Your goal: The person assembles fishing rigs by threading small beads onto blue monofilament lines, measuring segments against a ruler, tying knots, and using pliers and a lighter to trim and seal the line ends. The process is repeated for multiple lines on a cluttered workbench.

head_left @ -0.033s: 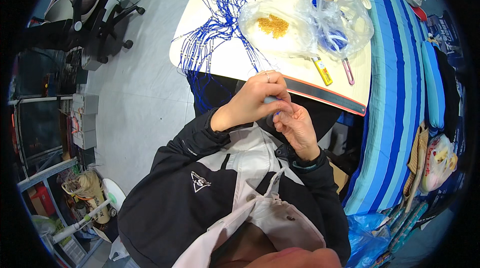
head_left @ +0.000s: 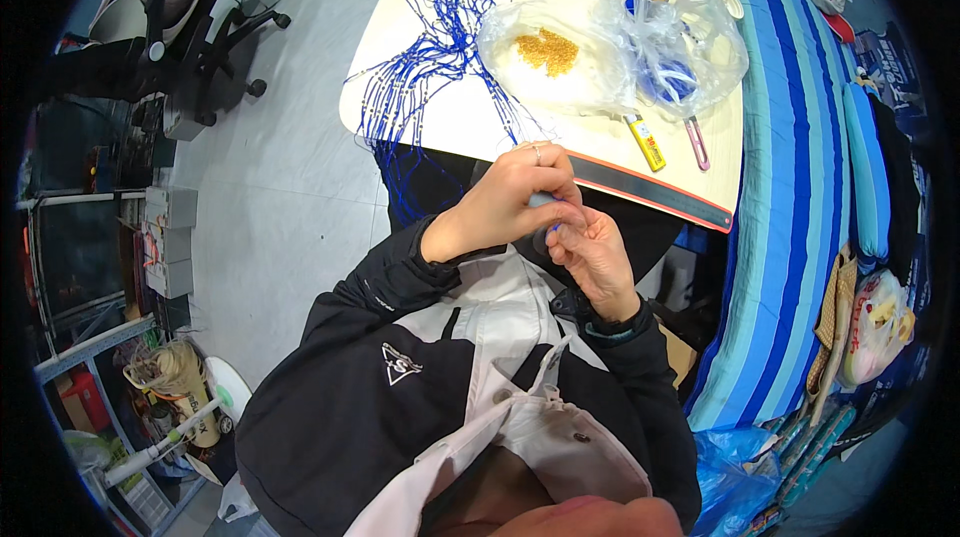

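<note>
My left hand [head_left: 512, 191], a ring on one finger, is closed with its fingertips bent inward, just off the near edge of the table. A small pale blue-grey thing [head_left: 541, 200] shows between its fingers; its kind is hidden. Right beside it, my right hand [head_left: 600, 262] is pinched, its fingertips meeting the left ones. A speck of blue shows where they meet, too small to name. Beyond my left hand, many blue cords [head_left: 455, 22] strung with small beads spread over the table and hang off its near edge.
On the pale table [head_left: 590, 132] lie gold beads [head_left: 547, 52] on clear plastic, a clear bag [head_left: 715, 62] holding blue spools, a yellow lighter [head_left: 646, 144], a pink-handled tool [head_left: 697, 144] and a dark ruler [head_left: 650, 193]. A blue-striped bed [head_left: 775, 237] adjoins on the right.
</note>
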The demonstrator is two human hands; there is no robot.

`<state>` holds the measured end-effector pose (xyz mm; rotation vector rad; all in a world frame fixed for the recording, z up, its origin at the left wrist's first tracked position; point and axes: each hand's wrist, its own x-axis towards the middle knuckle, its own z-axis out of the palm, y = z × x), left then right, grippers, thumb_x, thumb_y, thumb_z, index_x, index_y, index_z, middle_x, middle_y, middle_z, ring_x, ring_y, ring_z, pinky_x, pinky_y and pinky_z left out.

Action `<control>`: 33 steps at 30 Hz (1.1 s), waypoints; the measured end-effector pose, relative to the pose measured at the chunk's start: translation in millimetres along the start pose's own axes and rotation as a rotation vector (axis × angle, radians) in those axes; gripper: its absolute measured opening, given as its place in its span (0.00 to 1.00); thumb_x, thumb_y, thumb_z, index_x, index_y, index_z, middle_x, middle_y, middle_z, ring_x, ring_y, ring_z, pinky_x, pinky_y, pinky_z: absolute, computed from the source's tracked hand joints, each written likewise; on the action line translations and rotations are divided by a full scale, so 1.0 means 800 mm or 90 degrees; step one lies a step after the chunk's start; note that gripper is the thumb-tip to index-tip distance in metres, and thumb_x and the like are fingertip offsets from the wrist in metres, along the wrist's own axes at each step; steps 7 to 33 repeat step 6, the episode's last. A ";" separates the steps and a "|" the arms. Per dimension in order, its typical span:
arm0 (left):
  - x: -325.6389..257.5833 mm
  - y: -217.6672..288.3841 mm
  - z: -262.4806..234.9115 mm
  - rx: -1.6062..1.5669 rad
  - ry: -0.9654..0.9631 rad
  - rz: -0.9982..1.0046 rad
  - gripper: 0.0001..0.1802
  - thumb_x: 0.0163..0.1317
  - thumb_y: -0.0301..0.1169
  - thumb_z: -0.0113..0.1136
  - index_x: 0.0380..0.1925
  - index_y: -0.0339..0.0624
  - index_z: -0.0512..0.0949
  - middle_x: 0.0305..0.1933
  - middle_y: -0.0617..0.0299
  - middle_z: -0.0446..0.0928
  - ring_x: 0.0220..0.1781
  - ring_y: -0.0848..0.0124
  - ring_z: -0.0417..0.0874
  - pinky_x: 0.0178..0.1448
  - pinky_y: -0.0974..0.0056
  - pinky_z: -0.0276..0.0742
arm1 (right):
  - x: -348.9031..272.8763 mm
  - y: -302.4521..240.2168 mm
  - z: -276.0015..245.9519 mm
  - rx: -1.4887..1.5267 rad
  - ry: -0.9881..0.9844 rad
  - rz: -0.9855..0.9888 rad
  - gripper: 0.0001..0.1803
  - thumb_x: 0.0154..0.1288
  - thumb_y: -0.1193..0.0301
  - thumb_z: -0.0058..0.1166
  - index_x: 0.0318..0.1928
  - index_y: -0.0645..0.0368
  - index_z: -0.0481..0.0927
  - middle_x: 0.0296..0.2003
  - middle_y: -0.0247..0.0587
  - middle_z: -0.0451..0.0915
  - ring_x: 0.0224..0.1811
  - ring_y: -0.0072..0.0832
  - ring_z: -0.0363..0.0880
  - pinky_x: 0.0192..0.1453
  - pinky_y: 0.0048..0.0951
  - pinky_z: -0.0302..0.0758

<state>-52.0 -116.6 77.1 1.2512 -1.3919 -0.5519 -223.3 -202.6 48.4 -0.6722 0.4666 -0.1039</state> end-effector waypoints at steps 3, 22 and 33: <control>0.001 0.000 -0.003 -0.006 -0.031 -0.029 0.09 0.47 0.28 0.72 0.26 0.38 0.81 0.28 0.62 0.73 0.33 0.68 0.75 0.38 0.65 0.71 | 0.000 0.002 -0.002 -0.018 0.000 0.006 0.12 0.66 0.73 0.60 0.47 0.63 0.77 0.34 0.40 0.83 0.30 0.20 0.82 0.39 0.18 0.80; 0.002 0.000 -0.005 -0.032 -0.037 -0.063 0.09 0.47 0.28 0.72 0.27 0.38 0.81 0.29 0.62 0.75 0.34 0.68 0.76 0.39 0.65 0.71 | 0.002 0.004 -0.002 -0.004 -0.010 -0.003 0.11 0.66 0.73 0.60 0.47 0.63 0.77 0.34 0.40 0.83 0.31 0.21 0.82 0.39 0.18 0.80; 0.002 0.000 -0.005 -0.032 -0.037 -0.063 0.09 0.47 0.28 0.72 0.27 0.38 0.81 0.29 0.62 0.75 0.34 0.68 0.76 0.39 0.65 0.71 | 0.002 0.004 -0.002 -0.004 -0.010 -0.003 0.11 0.66 0.73 0.60 0.47 0.63 0.77 0.34 0.40 0.83 0.31 0.21 0.82 0.39 0.18 0.80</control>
